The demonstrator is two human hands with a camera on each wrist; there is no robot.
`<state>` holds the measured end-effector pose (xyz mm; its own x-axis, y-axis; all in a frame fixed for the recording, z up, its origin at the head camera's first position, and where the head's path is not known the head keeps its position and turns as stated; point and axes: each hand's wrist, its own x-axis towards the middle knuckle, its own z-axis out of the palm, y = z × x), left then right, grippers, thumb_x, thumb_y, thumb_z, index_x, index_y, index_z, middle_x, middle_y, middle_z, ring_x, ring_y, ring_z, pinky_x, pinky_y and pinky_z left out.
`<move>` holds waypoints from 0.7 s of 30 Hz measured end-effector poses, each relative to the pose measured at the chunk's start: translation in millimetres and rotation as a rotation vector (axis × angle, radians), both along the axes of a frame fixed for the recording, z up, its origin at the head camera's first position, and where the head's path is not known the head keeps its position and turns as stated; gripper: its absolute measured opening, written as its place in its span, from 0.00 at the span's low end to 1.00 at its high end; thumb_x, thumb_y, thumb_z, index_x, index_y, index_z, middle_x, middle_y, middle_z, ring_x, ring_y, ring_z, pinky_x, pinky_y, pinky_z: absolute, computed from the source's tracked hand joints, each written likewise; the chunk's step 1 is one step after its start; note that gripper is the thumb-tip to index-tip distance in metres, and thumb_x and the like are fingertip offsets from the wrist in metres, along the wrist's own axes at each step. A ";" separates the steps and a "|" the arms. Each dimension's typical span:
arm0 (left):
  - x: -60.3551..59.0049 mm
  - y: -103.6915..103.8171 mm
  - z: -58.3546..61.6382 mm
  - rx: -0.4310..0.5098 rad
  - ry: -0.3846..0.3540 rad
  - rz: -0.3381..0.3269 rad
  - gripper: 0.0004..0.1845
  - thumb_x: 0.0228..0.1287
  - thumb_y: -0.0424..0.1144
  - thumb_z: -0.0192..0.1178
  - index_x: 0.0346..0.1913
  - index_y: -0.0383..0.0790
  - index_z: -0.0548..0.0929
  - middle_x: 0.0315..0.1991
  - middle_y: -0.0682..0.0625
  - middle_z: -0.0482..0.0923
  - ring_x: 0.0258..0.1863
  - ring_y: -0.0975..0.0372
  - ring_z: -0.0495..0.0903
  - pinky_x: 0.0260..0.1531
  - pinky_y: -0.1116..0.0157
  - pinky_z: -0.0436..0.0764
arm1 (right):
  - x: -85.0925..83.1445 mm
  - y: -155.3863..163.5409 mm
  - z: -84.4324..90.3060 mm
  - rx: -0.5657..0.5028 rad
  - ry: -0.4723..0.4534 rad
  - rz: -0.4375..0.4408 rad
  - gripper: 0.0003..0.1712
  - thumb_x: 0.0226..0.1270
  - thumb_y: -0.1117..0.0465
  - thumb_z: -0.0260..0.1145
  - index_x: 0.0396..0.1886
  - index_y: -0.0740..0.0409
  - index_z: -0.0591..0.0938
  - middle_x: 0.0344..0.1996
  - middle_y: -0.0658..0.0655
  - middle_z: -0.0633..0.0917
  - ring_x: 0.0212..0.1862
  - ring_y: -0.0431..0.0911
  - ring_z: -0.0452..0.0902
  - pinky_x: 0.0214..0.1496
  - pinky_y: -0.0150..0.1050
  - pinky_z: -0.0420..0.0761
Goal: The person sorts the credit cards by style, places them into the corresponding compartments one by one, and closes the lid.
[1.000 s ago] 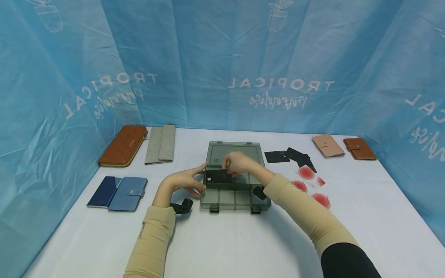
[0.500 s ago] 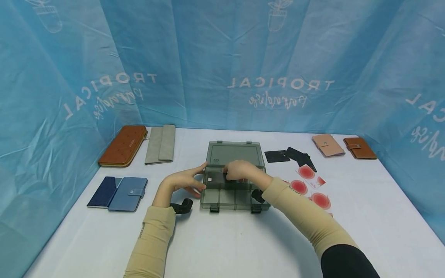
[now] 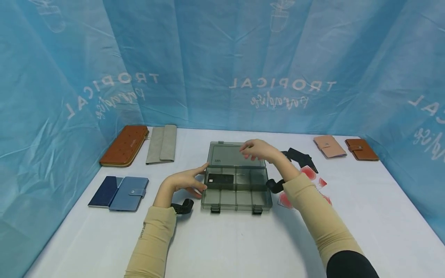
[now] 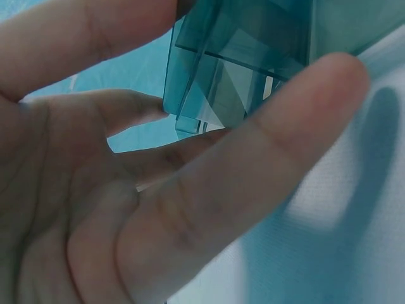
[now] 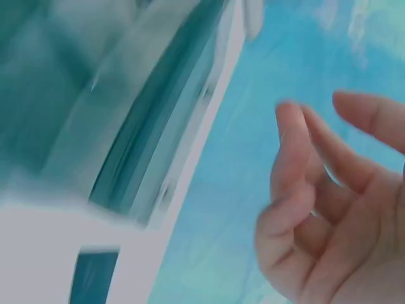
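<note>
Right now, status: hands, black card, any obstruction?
Left hand touching box, left side. Right hand empty, near open lid. Black card in box, back left; nothing covering it.

On the blue curtain [image 3: 205, 46] facing you, you can read white "TROPICAL Paradise", mirror-reversed: whole above the middle of the table's [image 3: 240, 251] far edge, again above the far left corner, and cut to "CAL" beyond the right edge. You'll find small marks on the box lid [image 3: 226, 154], left sleeve [image 3: 153, 241] and brown wallet [image 3: 121, 148], too tiny to read.
</note>
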<state>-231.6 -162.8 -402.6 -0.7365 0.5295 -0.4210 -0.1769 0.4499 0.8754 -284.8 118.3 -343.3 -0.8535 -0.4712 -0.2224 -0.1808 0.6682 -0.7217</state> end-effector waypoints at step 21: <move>-0.5 -0.5 -1.9 0.024 -0.009 0.000 0.50 0.60 0.29 0.59 0.74 0.53 0.36 0.71 0.35 0.38 0.40 0.53 0.78 0.39 0.56 0.83 | -38.9 69.7 -47.7 0.708 0.237 0.074 0.43 0.49 0.71 0.71 0.67 0.50 0.67 0.59 0.62 0.71 0.59 0.60 0.65 0.59 0.66 0.59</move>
<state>-232.1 -163.3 -404.5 -0.7325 0.5397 -0.4149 -0.1851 0.4286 0.8843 -323.7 188.0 -391.0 -0.8880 -0.3418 -0.3074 -0.3405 0.9383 -0.0598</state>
